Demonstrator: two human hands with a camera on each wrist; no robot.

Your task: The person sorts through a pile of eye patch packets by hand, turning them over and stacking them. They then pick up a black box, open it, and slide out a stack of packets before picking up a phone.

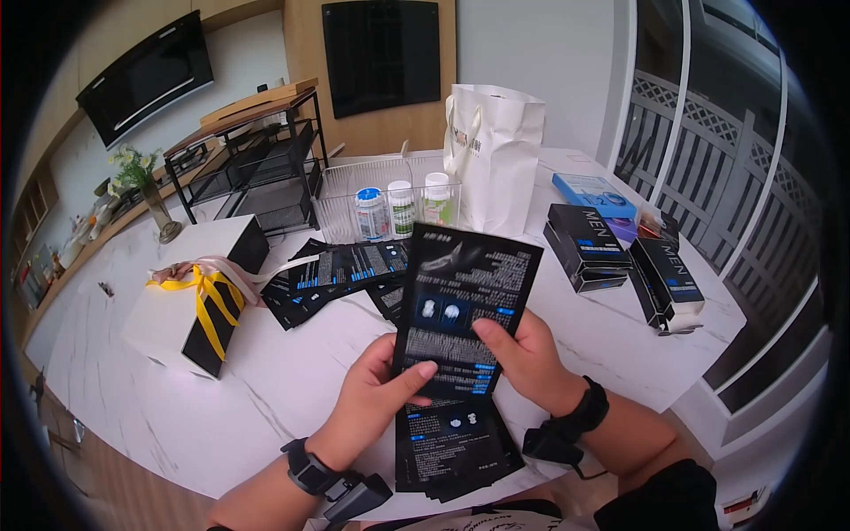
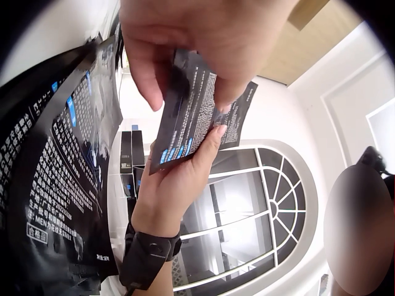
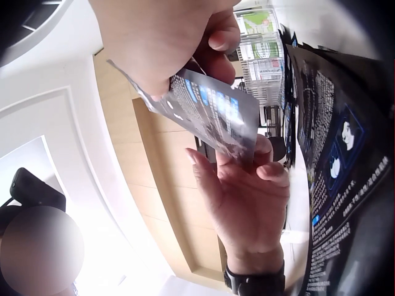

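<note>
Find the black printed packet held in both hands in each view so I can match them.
Head: black printed packet at centre.
Left wrist: black printed packet above centre.
Right wrist: black printed packet above centre.
Shared landmark: right hand, beside it, below it, then above it, respectively.

The head view looks forward and down over the table (image 1: 292, 380); both close wrist views share the hands (image 1: 379, 388).
</note>
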